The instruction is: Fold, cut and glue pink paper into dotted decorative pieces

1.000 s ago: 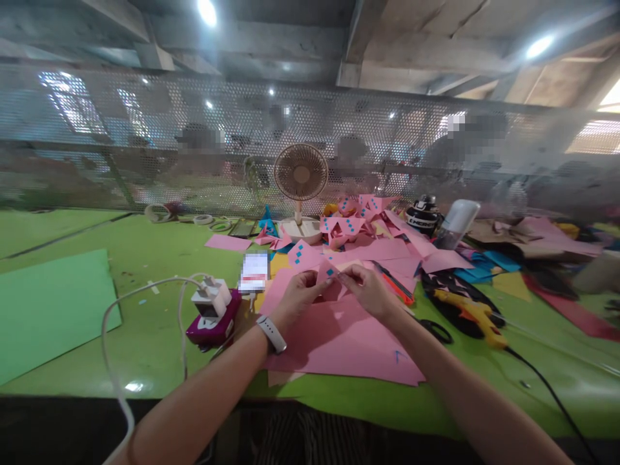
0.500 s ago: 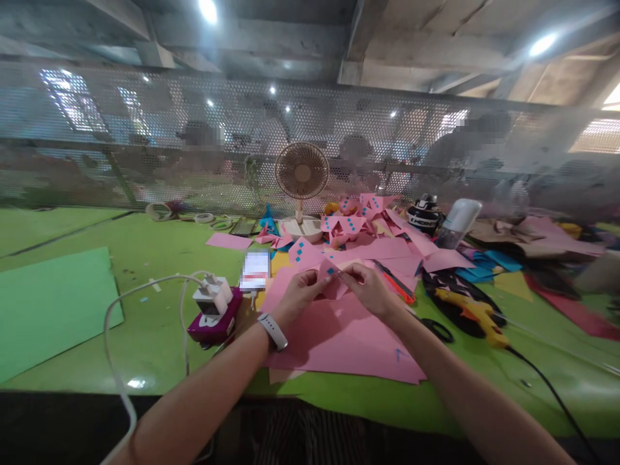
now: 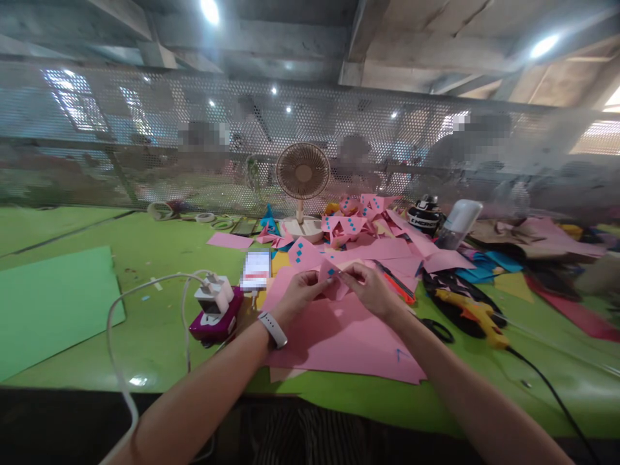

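Between my hands is a small pink paper piece (image 3: 330, 284) with blue diamonds on it. My left hand (image 3: 301, 294) grips its left side, the thumb near a blue diamond. At its right edge my right hand (image 3: 367, 287) has thumb and finger pinched together; whether it grips the paper or a tiny piece there is too small to tell. Under both hands lies a large pink paper sheet (image 3: 339, 342). Just beyond, another pink piece with blue diamonds (image 3: 305, 253) rests among cut paper. An orange cutter (image 3: 400, 287) lies right of my right hand.
A purple power strip (image 3: 217, 323) with white chargers and a phone (image 3: 256, 268) are on the left. Right, a yellow glue gun (image 3: 477, 316) rests on a black tray beside black scissors handles (image 3: 438, 329). A small fan (image 3: 303, 174) stands behind, near pink scraps.
Almost nothing differs. Both hands keep their hold on the pink paper piece, and the view has shifted very slightly.
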A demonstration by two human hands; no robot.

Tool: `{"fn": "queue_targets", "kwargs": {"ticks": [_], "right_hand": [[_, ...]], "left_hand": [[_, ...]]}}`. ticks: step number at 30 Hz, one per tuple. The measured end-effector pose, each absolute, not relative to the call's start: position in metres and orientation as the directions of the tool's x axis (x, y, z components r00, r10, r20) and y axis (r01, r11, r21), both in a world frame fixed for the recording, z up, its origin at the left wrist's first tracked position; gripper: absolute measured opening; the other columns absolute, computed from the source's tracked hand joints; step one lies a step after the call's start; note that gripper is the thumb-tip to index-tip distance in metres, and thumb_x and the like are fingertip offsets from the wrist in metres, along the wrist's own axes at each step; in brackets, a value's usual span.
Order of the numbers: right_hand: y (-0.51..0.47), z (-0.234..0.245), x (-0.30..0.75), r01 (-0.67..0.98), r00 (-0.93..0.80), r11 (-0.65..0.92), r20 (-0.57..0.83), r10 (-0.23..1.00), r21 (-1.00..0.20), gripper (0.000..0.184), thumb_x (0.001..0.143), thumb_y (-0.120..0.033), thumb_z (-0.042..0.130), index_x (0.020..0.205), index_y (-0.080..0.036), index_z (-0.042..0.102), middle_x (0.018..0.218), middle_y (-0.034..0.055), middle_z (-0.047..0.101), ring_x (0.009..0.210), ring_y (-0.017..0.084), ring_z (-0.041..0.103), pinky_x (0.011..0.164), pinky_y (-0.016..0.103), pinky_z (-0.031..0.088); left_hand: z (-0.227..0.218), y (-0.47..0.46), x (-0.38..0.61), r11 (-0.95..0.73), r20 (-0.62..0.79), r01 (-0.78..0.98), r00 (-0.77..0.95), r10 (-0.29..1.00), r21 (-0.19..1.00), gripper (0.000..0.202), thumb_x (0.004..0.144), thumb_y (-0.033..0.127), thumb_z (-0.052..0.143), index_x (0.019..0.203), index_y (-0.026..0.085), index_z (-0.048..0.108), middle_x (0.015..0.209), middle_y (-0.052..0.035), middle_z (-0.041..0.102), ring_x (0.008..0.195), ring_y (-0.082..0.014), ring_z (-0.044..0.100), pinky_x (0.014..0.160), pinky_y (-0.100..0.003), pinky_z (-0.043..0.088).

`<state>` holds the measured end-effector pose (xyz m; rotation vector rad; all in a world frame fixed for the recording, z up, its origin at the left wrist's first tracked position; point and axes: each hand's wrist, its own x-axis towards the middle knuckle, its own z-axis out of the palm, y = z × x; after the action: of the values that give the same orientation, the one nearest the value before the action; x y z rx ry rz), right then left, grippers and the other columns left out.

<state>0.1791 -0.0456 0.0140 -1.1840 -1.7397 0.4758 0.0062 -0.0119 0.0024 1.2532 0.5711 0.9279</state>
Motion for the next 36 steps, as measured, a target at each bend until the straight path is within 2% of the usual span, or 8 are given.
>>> {"fn": "queue_targets", "kwargs": {"ticks": [6, 12, 20, 27, 31, 36], "right_hand": [[-0.047, 0.016, 0.180, 0.521, -0.088, 0.452, 0.481, 0.872, -0.724, 0.021, 0.084, -0.035, 0.052, 0.080, -0.017, 0.062, 0.075, 0.0037, 0.062, 0.071, 0.016, 0.056, 0.067, 0.027, 0.044], [-0.046, 0.016, 0.180, 0.470, -0.082, 0.465, 0.488, 0.869, -0.750, 0.023, 0.083, -0.037, 0.052, 0.078, -0.017, 0.062, 0.074, 0.0031, 0.064, 0.069, 0.015, 0.056, 0.065, 0.026, 0.044], [-0.044, 0.013, 0.180, 0.483, -0.081, 0.453, 0.477, 0.875, -0.750, 0.024, 0.082, -0.039, 0.054, 0.075, -0.017, 0.061, 0.071, 0.0022, 0.063, 0.067, 0.015, 0.055, 0.063, 0.025, 0.042], [-0.041, 0.016, 0.187, 0.429, -0.006, 0.413, 0.455, 0.891, -0.803, 0.029, 0.081, -0.044, 0.054, 0.076, -0.016, 0.061, 0.068, 0.0017, 0.060, 0.064, 0.015, 0.054, 0.060, 0.026, 0.044], [-0.038, 0.016, 0.192, 0.342, 0.000, 0.401, 0.427, 0.904, -0.850, 0.029, 0.078, -0.045, 0.057, 0.074, -0.016, 0.060, 0.068, 0.0011, 0.060, 0.063, 0.014, 0.055, 0.060, 0.026, 0.046], [-0.033, 0.010, 0.196, 0.344, -0.032, 0.421, 0.438, 0.899, -0.839, 0.028, 0.078, -0.043, 0.057, 0.076, -0.015, 0.062, 0.069, 0.0017, 0.062, 0.064, 0.015, 0.056, 0.063, 0.027, 0.046]], "left_hand": [[0.002, -0.011, 0.004, 0.058, 0.114, -0.278, 0.566, 0.817, 0.959, 0.030, 0.069, 0.035, 0.074, 0.086, 0.011, 0.069, 0.083, -0.0082, 0.068, 0.076, -0.0154, 0.062, 0.079, -0.034, 0.048], [0.008, -0.015, 0.003, 0.047, 0.077, -0.210, 0.544, 0.835, 0.977, 0.029, 0.068, 0.036, 0.074, 0.085, 0.013, 0.067, 0.084, -0.0067, 0.067, 0.074, -0.0144, 0.061, 0.071, -0.028, 0.048], [0.003, -0.011, 0.005, 0.048, 0.098, -0.239, 0.564, 0.820, 0.970, 0.029, 0.066, 0.036, 0.076, 0.081, 0.012, 0.068, 0.079, -0.0062, 0.067, 0.071, -0.0137, 0.061, 0.075, -0.031, 0.048], [0.012, -0.016, -0.003, 0.099, 0.052, -0.216, 0.598, 0.800, 0.971, 0.028, 0.075, 0.038, 0.069, 0.091, 0.015, 0.067, 0.092, -0.0085, 0.067, 0.081, -0.0156, 0.063, 0.076, -0.030, 0.050], [0.012, -0.014, -0.005, 0.122, 0.023, -0.189, 0.622, 0.783, 0.974, 0.026, 0.073, 0.037, 0.070, 0.083, 0.014, 0.067, 0.083, -0.0080, 0.067, 0.081, -0.0177, 0.065, 0.073, -0.029, 0.050], [0.010, -0.011, -0.004, 0.106, 0.025, -0.182, 0.601, 0.799, 0.977, 0.028, 0.073, 0.040, 0.069, 0.082, 0.014, 0.066, 0.080, -0.0064, 0.066, 0.077, -0.0188, 0.066, 0.074, -0.034, 0.052]]}}
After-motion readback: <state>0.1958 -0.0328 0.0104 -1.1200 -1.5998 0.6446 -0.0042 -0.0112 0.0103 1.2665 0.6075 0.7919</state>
